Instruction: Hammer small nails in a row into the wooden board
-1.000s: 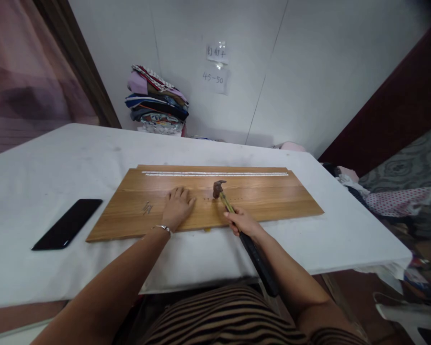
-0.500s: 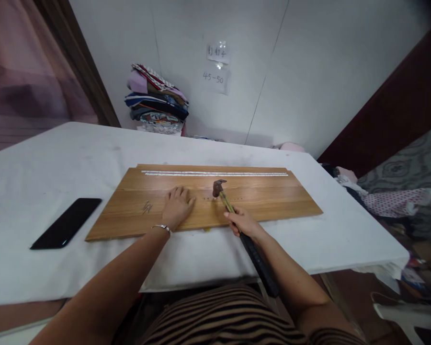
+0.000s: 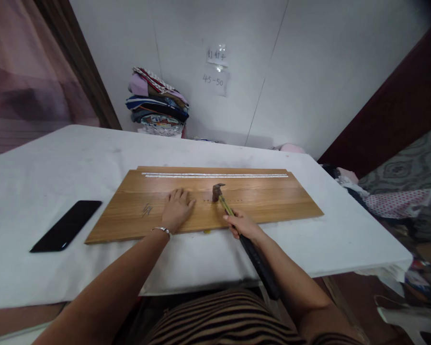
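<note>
My right hand (image 3: 243, 224) is wrapped round a claw hammer (image 3: 227, 206) with a yellow and black handle. Its rusty head is over the middle of a wooden board (image 3: 273, 203), at a row of small dark nail heads or holes (image 3: 238, 200); whether it touches one I cannot tell. Flat on the board, left of that row, lies my left hand (image 3: 177, 209) with its fingers spread and nothing in it. Several loose nails (image 3: 146, 209) rest on the board to the left of this hand. Two white marked strips (image 3: 215, 176) run along the board's far side.
The board lies on a table with a white cloth (image 3: 75, 163). A black phone (image 3: 68, 226) is left of the board. Folded clothes (image 3: 158, 103) are stacked at the back against the wall, below and left of paper notes (image 3: 215, 81). More cloth (image 3: 398, 201) hangs at the right.
The whole scene has shifted slightly downward in view. The hammer head sits in nearly the same place over the row, and my left hand stays flat on the board.
</note>
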{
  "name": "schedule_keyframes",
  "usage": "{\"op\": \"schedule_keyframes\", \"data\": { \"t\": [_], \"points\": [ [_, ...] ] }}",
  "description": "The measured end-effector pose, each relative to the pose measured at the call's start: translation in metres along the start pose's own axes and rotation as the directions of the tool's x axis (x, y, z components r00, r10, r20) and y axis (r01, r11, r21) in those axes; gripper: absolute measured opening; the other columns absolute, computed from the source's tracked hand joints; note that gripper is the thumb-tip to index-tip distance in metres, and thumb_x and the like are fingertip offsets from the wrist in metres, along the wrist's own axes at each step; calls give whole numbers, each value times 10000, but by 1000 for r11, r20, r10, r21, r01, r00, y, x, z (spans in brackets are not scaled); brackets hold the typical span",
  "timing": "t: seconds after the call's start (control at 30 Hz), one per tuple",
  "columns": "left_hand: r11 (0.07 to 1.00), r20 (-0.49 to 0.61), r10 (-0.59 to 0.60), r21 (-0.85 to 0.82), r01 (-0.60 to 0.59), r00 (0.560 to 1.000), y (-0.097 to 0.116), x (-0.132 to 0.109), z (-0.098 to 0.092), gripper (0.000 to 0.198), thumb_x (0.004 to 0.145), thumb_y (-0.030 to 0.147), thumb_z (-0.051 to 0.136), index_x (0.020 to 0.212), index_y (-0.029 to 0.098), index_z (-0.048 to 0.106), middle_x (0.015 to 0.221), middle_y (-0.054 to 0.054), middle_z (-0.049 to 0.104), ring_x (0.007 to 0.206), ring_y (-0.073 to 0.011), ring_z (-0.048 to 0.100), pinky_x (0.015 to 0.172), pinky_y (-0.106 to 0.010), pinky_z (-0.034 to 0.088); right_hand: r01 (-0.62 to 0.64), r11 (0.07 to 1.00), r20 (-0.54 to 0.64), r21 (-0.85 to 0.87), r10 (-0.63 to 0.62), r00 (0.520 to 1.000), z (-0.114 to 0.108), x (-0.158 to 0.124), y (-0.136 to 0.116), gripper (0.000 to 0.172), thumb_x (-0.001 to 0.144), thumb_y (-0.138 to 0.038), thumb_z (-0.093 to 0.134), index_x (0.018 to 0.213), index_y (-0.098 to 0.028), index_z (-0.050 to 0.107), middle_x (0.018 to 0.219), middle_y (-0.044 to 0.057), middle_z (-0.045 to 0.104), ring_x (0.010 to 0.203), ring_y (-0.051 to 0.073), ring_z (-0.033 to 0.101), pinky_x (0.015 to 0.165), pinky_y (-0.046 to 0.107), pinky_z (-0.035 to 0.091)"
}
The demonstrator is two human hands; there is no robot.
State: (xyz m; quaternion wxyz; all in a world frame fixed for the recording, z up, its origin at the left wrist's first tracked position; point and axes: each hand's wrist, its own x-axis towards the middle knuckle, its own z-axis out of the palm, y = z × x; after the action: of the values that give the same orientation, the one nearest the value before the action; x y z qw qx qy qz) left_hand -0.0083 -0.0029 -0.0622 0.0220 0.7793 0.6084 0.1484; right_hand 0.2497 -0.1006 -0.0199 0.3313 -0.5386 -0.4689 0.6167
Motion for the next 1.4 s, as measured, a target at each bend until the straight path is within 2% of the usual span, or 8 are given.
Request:
{"op": "schedule_keyframes", "data": {
  "t": [0.23,0.5,0.7,0.97,1.23,1.4],
  "points": [
    [999,-13,-1,-39,1,1000,-1,1,2,452,1052,426,468,1367,189,688,1579,-216,633,1531,-385,498,1269,-588,382,34,999,-12,9,-33,999,0,1,1,410,806,-561,743,862,-286,444,463,-142,448,352,93,371,375,235,313],
    [1000,4,7,-26,-7,1000,-2,1,0,449,1055,415,454,1361,185,687,1573,-214,632,1526,-372,494,1277,-569,378,12,999,0,31,-12,1000,0,1,-2,400,836,-516,749,818,-286,422,466,-130,426,371,88,358,382,232,314],
    [1000,-13,10,-22,-10,1000,-3,2,3,459,1048,434,458,1349,186,700,1560,-210,644,1510,-371,508,1273,-565,387,0,1000,-16,24,1,1000,1,2,-5,326,863,-442,722,825,-280,442,489,-118,455,375,94,373,375,236,313],
    [1000,-8,9,-15,-9,1000,-1,2,1,481,1052,426,452,1365,152,692,1566,-234,633,1525,-390,500,1278,-573,382,26,999,-1,30,-26,1000,-1,2,-5,426,830,-558,762,797,-284,437,458,-123,448,359,90,369,381,237,317],
    [1000,-1,-4,-15,4,1000,1,1,-1,475,1059,412,456,1376,142,684,1580,-236,620,1543,-385,488,1296,-560,364,3,998,-28,69,-1,1000,1,6,-3,334,831,-455,766,864,-272,488,518,-128,469,362,85,370,370,239,298],
    [1000,15,-4,-15,4,1000,2,1,-2,467,1068,416,448,1371,150,683,1583,-229,621,1542,-377,490,1297,-562,365,40,997,-23,68,-39,999,0,5,-3,352,815,-488,759,868,-276,484,518,-129,472,360,91,382,363,245,305]
  ]
}}
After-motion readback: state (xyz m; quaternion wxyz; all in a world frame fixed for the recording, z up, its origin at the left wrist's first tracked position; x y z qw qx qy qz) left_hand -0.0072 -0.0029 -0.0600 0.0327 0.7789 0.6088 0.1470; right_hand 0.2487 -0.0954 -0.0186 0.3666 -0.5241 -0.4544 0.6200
